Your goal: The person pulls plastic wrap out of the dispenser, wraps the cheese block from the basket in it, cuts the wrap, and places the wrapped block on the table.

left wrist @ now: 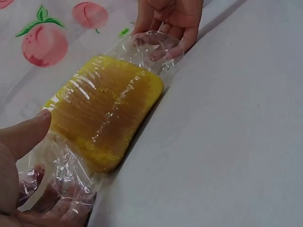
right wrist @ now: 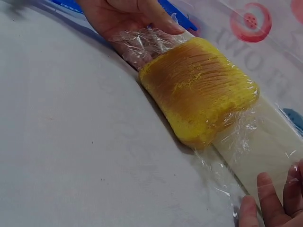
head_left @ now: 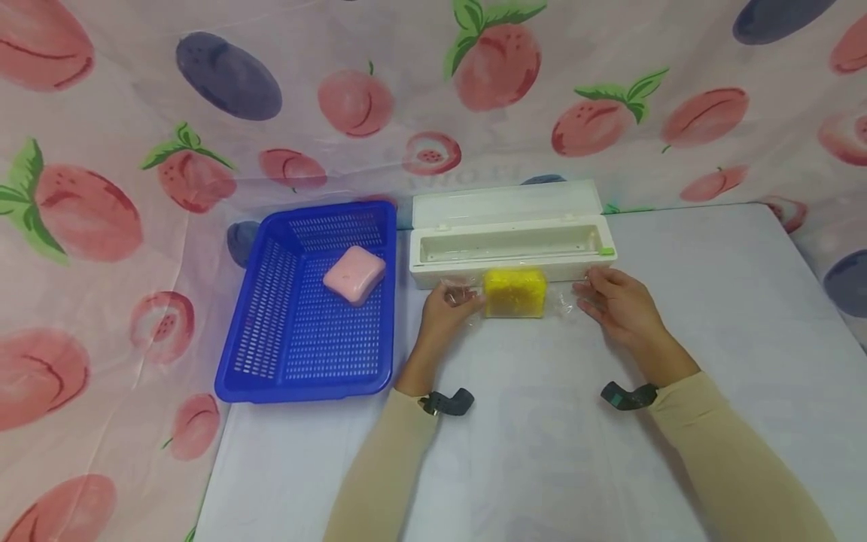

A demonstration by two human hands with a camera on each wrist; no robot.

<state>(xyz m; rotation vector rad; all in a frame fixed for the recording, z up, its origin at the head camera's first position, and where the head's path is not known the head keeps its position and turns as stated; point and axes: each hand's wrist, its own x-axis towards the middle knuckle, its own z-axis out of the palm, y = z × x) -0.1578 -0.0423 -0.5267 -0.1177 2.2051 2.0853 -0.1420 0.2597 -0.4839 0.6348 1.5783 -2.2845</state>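
Note:
A yellow slab with a brown face (head_left: pixel 515 293), shaped like a slice of bread, stands wrapped in cling film in front of a white cling film box. Loose film (left wrist: pixel 64 177) sticks out at both its ends. My left hand (head_left: pixel 448 310) curves round the film at the left end, the thumb (left wrist: pixel 28 135) reaching to the slab's edge and the fingers behind the film. At the right end my right hand (head_left: pixel 626 305) holds the other end of the film (right wrist: pixel 227 175) with bent fingers, a short way from the slab.
The white box (head_left: pixel 433 275) lies with its lid (head_left: pixel 508 202) up and a green slider (head_left: pixel 606 251) at its right end. To the left stands a blue basket (head_left: pixel 308 393) with a pink pillow-shaped piece (head_left: pixel 355 275) inside. A fruit-print sheet (head_left: pixel 379 165) hangs behind the white-covered table (head_left: pixel 542 452).

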